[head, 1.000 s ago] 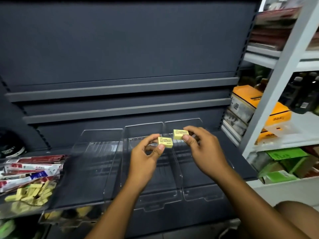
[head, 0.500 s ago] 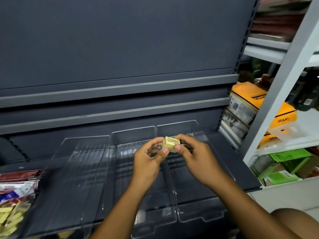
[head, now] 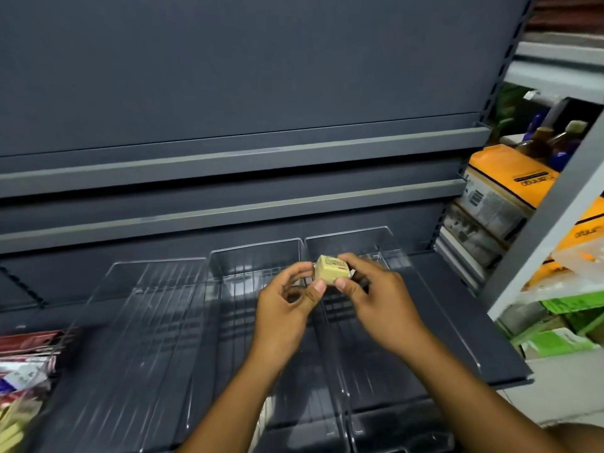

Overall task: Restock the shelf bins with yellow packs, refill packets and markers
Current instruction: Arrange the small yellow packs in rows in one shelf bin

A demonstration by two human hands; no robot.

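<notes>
Three clear bins (head: 255,256) lie below yellow packs (head: 328,271), beside orange boxes (head: 510,178).

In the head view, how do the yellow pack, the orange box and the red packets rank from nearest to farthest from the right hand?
1. yellow pack, pinched by the right hand.
2. orange box, on the side shelf, right.
3. red packets, at the far left edge.

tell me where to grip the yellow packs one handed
Pinch the yellow packs across their near and far flat faces, thumb in front, fingers behind, coming from the right as the right hand does. The squarish block's flat, parallel faces suit a pinch.
</notes>
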